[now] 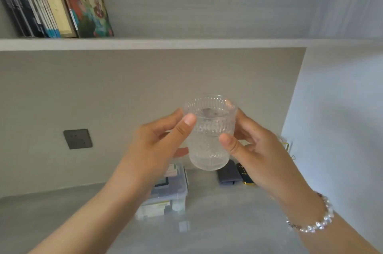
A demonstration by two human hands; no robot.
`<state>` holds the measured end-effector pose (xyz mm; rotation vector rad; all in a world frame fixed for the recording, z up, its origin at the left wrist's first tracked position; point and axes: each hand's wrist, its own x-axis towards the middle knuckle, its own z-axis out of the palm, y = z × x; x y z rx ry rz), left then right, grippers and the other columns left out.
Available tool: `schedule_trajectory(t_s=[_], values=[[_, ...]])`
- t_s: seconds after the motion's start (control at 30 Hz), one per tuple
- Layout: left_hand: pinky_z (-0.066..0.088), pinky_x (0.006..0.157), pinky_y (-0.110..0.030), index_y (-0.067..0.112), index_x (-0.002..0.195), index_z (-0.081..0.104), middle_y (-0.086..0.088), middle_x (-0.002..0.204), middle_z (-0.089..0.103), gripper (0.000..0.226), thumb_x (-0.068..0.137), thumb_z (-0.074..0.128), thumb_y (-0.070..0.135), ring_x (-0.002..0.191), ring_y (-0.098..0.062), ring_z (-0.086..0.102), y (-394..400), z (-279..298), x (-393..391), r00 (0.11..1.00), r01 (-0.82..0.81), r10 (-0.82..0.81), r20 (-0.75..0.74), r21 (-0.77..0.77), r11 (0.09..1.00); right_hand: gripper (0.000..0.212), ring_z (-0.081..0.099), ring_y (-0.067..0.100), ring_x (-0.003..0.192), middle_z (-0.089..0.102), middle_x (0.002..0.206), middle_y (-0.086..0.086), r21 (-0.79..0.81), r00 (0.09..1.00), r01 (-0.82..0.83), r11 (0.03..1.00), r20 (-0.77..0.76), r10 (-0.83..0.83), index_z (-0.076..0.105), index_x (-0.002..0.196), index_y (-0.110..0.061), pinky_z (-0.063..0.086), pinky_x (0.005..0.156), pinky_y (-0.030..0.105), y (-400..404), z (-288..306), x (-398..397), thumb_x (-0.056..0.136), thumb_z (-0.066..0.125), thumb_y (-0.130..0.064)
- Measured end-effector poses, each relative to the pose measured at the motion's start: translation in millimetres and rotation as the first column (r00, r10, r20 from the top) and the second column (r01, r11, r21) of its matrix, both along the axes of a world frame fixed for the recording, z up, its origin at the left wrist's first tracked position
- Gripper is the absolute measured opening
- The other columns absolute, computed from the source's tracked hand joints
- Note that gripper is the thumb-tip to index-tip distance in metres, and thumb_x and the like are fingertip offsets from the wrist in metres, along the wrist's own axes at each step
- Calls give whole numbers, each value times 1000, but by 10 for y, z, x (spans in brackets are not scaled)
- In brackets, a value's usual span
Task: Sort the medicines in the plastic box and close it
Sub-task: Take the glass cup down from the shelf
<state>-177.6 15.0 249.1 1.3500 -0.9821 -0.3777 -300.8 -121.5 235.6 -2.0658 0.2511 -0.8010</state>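
A clear ribbed glass (209,131) is held up in the air in front of the wall, upright. My left hand (159,139) grips its left side with thumb and fingers, and my right hand (248,142) grips its right side. Below them on the grey desk stands the clear plastic box (167,195) with medicine packets inside; my left forearm hides part of it. Whether its lid is on I cannot tell.
A dark grey pouch (229,174) and a small black and gold object (244,173) lie on the desk near the wall. A shelf (186,43) with books (62,1) runs overhead. A dark wall socket (77,138) sits at left. A beaded bracelet (315,220) circles my right wrist.
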Motion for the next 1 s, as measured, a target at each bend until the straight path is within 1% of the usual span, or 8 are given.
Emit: schedule_trajectory(t_s=[0.17,0.23,0.33,0.53,0.67,0.8,0.93,1.0], values=[[51,95,-29,40,115,64,14,113,70,36,81,53,45,111,-9,63,7,-657,-22,989,86,-77,-122,67,994,76,61,7,110,51,137,-16,182,991,-51,982,-112,72,22,142,-45,47,100,42,-18,-669,38,73,49,-63],[48,99,-27,40,118,62,12,116,69,33,85,56,45,115,-10,61,21,-948,-11,980,89,-71,-186,90,992,74,58,12,116,45,138,-26,224,984,-44,974,-159,81,20,140,-50,47,100,37,-15,-940,47,72,46,-65],[43,104,-35,48,118,59,23,122,63,35,84,53,43,120,-1,55,50,-1354,13,968,98,-60,-243,148,984,66,40,-11,126,32,135,-44,280,964,-51,959,-235,121,16,132,-64,39,104,22,-11,-1291,65,71,37,-73],[37,108,-32,59,112,56,37,117,59,34,83,60,43,119,4,50,79,-2086,83,922,106,13,-387,284,953,66,47,4,126,35,144,-27,393,889,-28,919,-411,203,11,125,-73,36,105,23,0,-1940,78,63,25,-88],[40,96,-24,56,121,49,48,106,57,41,94,51,26,96,19,53,58,-2537,120,854,184,19,-520,335,924,52,45,3,128,41,143,-21,563,882,5,826,-391,261,20,134,-61,36,111,36,39,-2349,107,84,33,-64],[39,104,-34,56,116,50,42,113,56,34,86,54,42,117,9,45,46,-2900,127,762,223,59,-645,347,911,44,41,-21,118,39,135,-37,638,874,-22,770,-361,324,31,130,-59,37,108,25,52,-2732,73,89,43,-50],[46,95,-29,42,125,53,21,126,58,33,93,49,37,117,1,50,19,-3276,53,672,161,191,-715,394,905,48,41,-23,110,42,128,-34,512,835,-14,859,-466,292,34,132,-53,40,103,19,16,-3176,19,96,45,-23],[46,93,-30,38,128,53,12,129,58,35,94,46,37,116,-5,54,9,-3433,17,636,173,222,-739,417,892,53,42,-22,112,37,139,-29,610,810,10,792,-470,352,28,140,-41,37,100,8,11,-3341,10,96,44,-16]])
